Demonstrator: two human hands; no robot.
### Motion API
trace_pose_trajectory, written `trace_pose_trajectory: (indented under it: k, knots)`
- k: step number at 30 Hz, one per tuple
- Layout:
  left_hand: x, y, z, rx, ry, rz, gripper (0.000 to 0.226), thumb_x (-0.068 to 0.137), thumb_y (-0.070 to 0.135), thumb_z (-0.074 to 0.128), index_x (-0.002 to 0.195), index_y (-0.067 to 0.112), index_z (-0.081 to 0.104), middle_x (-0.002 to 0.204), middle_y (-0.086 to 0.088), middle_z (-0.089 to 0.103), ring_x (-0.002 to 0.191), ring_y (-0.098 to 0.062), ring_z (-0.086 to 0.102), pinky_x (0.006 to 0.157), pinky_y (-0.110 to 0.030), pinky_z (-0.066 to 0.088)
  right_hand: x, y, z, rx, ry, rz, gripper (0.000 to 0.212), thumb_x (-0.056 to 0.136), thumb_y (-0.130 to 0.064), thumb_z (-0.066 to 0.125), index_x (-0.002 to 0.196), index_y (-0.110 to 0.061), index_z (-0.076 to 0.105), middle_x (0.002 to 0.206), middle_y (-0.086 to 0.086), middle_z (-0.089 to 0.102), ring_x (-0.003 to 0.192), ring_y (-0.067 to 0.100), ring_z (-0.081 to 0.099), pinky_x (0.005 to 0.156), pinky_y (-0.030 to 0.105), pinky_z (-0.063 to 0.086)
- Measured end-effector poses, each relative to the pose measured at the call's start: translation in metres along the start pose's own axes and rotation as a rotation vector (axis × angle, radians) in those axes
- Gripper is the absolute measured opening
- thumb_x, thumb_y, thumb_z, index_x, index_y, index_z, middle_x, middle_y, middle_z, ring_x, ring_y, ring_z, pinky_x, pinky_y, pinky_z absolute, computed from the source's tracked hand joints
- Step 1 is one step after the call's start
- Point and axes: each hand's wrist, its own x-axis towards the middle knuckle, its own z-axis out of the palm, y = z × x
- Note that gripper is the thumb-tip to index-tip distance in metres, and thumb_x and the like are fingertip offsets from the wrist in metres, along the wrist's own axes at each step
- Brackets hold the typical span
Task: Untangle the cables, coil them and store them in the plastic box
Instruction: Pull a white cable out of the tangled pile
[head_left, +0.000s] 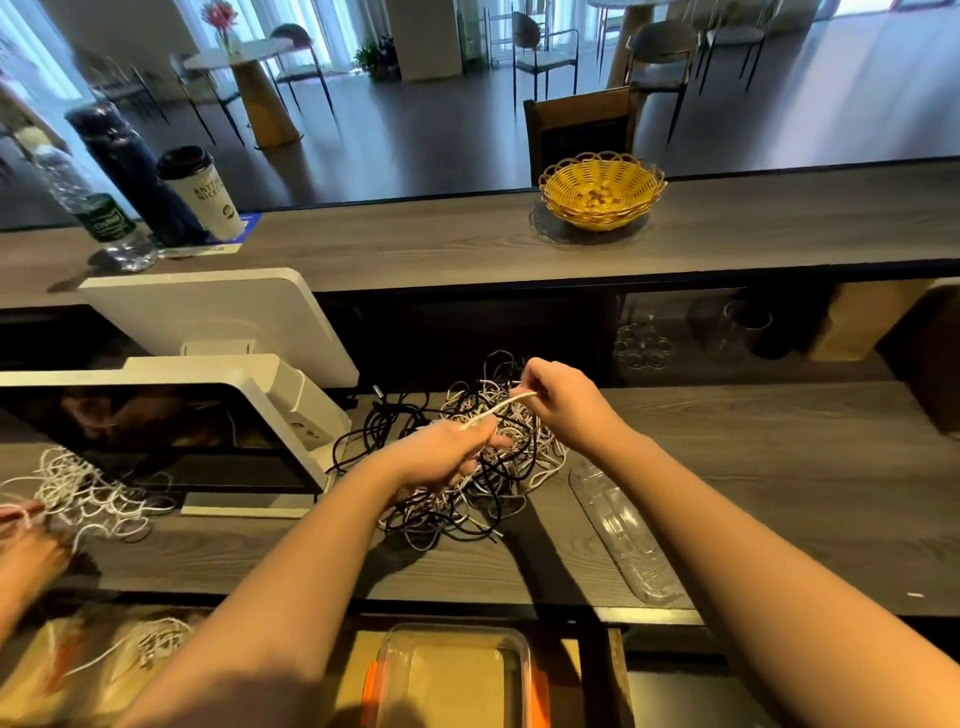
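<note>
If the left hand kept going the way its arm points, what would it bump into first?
Probably the right hand. The left hand points up and to the right along the white cord that both hands pinch, above the cable pile. Depth is hard to judge.

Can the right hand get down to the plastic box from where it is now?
Probably yes, but not yet: the right hand and left hand both pinch a white cable over the tangle. The plastic box sits open and empty below the counter edge, nothing covering it.
</note>
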Motion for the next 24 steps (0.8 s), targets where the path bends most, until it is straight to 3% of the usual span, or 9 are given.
trace_pose_trajectory:
  k: [3, 8, 11, 14, 18, 21, 24]
  knots:
    - [0.001, -0.014, 0.002, -0.338, 0.076, 0.087, 0.042, 0.101, 0.062, 0.03, 0.129, 0.047, 0.058, 0.061, 0.01, 0.036, 0.054, -0.006, 0.032, 0.051, -0.024, 0.03, 0.004, 0.022, 0.018, -0.041, -0.002, 0.131, 0.017, 0.1, -0.03, 0.056, 0.09, -0.017, 0.051, 0.078, -0.002, 0.054, 0.076, 0.022, 0.053, 0.066, 0.036, 0.04]
    - [0.002, -0.025, 0.009, -0.541, 0.196, 0.167, 0.048, 0.091, 0.066, 0.034, 0.132, 0.048, 0.051, 0.061, 0.009, 0.035, 0.053, -0.006, 0.027, 0.048, -0.022, 0.022, -0.006, 0.046, 0.063, 0.056, -0.022, 0.255, 0.022, 0.098, -0.027, 0.061, 0.083, -0.014, 0.051, 0.081, 0.001, 0.051, 0.082, 0.024, 0.05, 0.063, 0.032, 0.029]
    - [0.0, -0.029, 0.01, -0.728, 0.26, 0.242, 0.053, 0.092, 0.063, 0.036, 0.139, 0.043, 0.049, 0.063, 0.006, 0.031, 0.051, -0.006, 0.023, 0.042, -0.018, 0.019, -0.014, 0.055, 0.082, 0.047, -0.127, 0.282, 0.021, 0.094, -0.026, 0.067, 0.083, -0.015, 0.053, 0.087, 0.001, 0.053, 0.08, 0.018, 0.05, 0.058, 0.022, 0.03]
    - [-0.002, -0.033, 0.008, -0.877, 0.294, 0.286, 0.054, 0.093, 0.062, 0.036, 0.138, 0.038, 0.053, 0.064, 0.004, 0.029, 0.05, -0.005, 0.022, 0.039, -0.015, 0.02, -0.017, 0.057, 0.091, 0.058, -0.158, 0.294, 0.015, 0.094, -0.023, 0.067, 0.085, -0.018, 0.056, 0.087, -0.001, 0.054, 0.079, 0.015, 0.052, 0.066, 0.026, 0.034]
    - [-0.007, -0.034, 0.003, -0.994, 0.283, 0.339, 0.054, 0.097, 0.058, 0.034, 0.139, 0.031, 0.055, 0.065, 0.003, 0.028, 0.049, -0.004, 0.022, 0.04, -0.016, 0.019, -0.015, 0.047, 0.081, 0.295, 0.039, 0.341, 0.016, 0.097, -0.02, 0.063, 0.081, -0.016, 0.065, 0.068, -0.006, 0.062, 0.061, 0.006, 0.057, 0.06, 0.023, 0.044]
    - [-0.013, -0.027, 0.001, -1.019, 0.268, 0.374, 0.054, 0.1, 0.056, 0.032, 0.136, 0.026, 0.058, 0.064, 0.003, 0.028, 0.049, -0.004, 0.022, 0.039, -0.016, 0.02, -0.008, 0.036, 0.06, 0.5, 0.25, 0.365, 0.021, 0.096, -0.017, 0.064, 0.078, -0.021, 0.071, 0.073, 0.004, 0.072, 0.071, 0.024, 0.07, 0.07, 0.041, 0.059]
    - [-0.02, -0.019, 0.0, -1.048, 0.263, 0.401, 0.054, 0.102, 0.055, 0.028, 0.129, 0.02, 0.059, 0.064, 0.003, 0.029, 0.049, -0.004, 0.023, 0.04, -0.016, 0.021, 0.0, 0.017, 0.033, 0.6, 0.39, 0.335, 0.018, 0.095, -0.011, 0.063, 0.083, -0.017, 0.074, 0.078, 0.007, 0.074, 0.076, 0.023, 0.071, 0.074, 0.041, 0.059]
